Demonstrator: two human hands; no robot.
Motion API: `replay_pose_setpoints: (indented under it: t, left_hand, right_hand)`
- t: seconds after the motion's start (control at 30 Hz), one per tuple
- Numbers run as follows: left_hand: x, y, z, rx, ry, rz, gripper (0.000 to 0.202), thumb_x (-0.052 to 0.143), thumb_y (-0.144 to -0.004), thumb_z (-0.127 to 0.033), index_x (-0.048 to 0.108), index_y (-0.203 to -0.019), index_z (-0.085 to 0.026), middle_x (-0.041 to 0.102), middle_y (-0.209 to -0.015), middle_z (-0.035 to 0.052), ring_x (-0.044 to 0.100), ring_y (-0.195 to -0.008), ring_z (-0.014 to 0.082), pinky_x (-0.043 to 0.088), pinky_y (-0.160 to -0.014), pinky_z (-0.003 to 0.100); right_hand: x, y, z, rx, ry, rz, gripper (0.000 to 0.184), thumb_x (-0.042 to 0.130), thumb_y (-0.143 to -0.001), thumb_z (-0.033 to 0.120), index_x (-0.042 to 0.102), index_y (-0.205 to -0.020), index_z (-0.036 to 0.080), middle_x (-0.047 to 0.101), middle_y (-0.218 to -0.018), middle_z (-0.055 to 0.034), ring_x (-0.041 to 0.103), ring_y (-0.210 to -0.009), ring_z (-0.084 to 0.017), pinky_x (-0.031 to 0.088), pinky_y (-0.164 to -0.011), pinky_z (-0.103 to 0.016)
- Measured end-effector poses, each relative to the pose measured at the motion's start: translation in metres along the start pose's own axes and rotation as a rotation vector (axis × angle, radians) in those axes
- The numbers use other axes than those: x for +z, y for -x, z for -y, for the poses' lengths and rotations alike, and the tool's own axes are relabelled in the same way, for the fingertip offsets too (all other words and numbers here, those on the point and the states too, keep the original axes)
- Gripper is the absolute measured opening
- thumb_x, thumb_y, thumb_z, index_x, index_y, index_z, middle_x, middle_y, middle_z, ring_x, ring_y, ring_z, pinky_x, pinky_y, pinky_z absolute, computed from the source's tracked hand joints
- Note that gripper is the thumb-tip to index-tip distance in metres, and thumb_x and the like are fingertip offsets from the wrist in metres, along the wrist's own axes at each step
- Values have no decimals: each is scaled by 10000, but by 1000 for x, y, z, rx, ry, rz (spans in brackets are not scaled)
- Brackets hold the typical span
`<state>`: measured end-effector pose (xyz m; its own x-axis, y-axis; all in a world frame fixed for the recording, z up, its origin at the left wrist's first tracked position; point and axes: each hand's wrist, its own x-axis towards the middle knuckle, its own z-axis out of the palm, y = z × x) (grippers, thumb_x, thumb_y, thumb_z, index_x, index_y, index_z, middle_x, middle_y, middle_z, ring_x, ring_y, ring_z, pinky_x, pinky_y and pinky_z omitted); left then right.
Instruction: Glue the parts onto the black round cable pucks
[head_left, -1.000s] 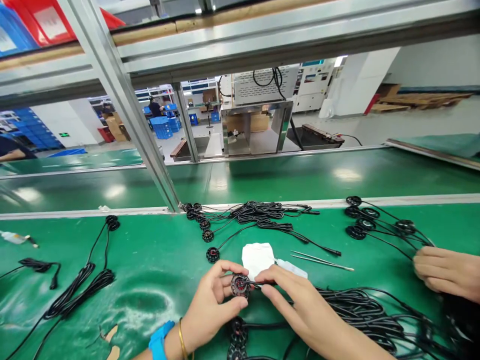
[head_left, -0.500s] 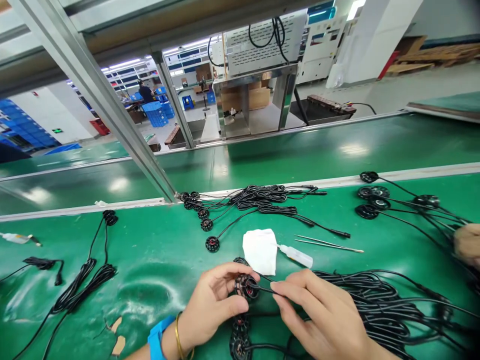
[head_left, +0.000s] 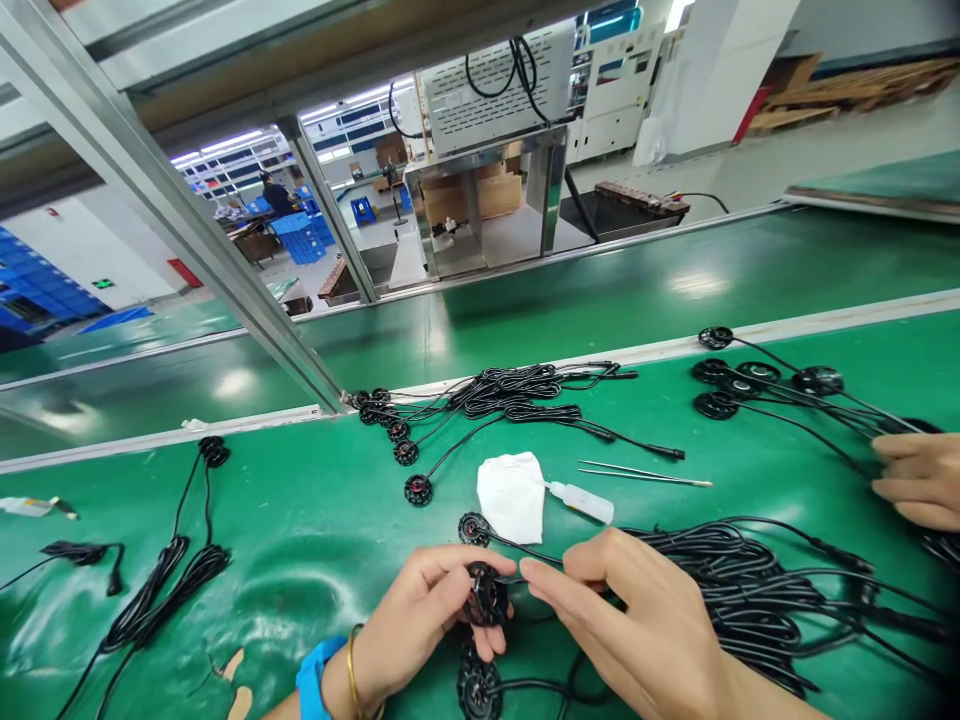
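Observation:
My left hand (head_left: 427, 620) grips a black round spoked part (head_left: 486, 594) between thumb and fingers. Just right of it is my right hand (head_left: 637, 620), fingertips drawn together close to the part; what they pinch, if anything, is hidden. Below the held part lies another spoked part (head_left: 478, 685) with its cable, and a further spoked part (head_left: 473, 528) rests just above. Beyond my hands are a white cloth (head_left: 511, 497), a small white bottle (head_left: 583, 502) and metal tweezers (head_left: 645, 474).
Bundled black cables (head_left: 739, 590) lie right of my hands, with another bundle (head_left: 517, 390) farther back. At the right edge a co-worker's hand (head_left: 919, 480) is by more round parts (head_left: 716, 404). Left are looped cables (head_left: 161, 590). A metal post (head_left: 202, 240) rises behind.
The spoked part in my left hand has turned, and its red-marked face and cable no longer show toward me. My right fingertips have shifted slightly left. The co-worker's hand has come further into view.

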<state>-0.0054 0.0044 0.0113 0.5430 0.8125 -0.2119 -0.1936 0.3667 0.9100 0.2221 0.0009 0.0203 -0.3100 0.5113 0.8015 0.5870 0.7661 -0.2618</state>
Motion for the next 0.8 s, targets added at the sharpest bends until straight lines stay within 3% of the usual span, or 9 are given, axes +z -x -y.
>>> replay_pose_setpoints:
  t: [0.17, 0.37, 0.53, 0.67, 0.8]
  left_hand:
    - [0, -1, 1, -65, 30, -15, 570, 576, -907, -605, 737, -1058, -80, 711, -737, 123, 649, -504, 122, 500, -485, 178]
    - [1, 0, -2, -90, -23, -4, 624, 583, -883, -641, 745, -1041, -59, 698, -722, 125, 648, -496, 118, 509, -472, 169]
    - [1, 0, -2, -78, -48, -31, 628, 597, -867, -652, 752, -1074, -80, 683, -697, 103, 637, -503, 113, 509, -476, 167]
    - [0, 3, -2, -56, -80, -67, 576, 648, -850, -623, 740, -1119, -122, 670, -623, 63, 613, -505, 92, 493, -504, 145]
    - [-1, 5, -5, -33, -117, -98, 544, 677, -852, -580, 711, -1172, -141, 672, -639, 49, 602, -524, 85, 474, -517, 140]
  right_hand:
    - [3, 14, -1, -2, -73, 76, 337, 516, -951, 44, 670, -1208, 199, 567, -793, -21, 487, -721, -136, 371, -674, -284]
    - [2, 13, -3, 63, -92, 125, 217, 616, -937, 151, 708, -1070, 296, 568, -755, 18, 518, -678, -115, 392, -670, -260]
    - [-2, 5, -3, -46, -131, 143, 239, 491, -993, 119, 687, -1099, 207, 594, -821, -8, 515, -749, -130, 368, -742, -296]
    - [-9, -8, 0, -174, -98, 135, 415, 278, -1060, 126, 692, -1043, 115, 624, -810, -39, 509, -748, -140, 364, -774, -317]
    - [-13, -12, 3, -231, -16, 119, 444, 258, -1051, 101, 702, -1050, 105, 667, -846, -48, 527, -761, -149, 377, -809, -331]
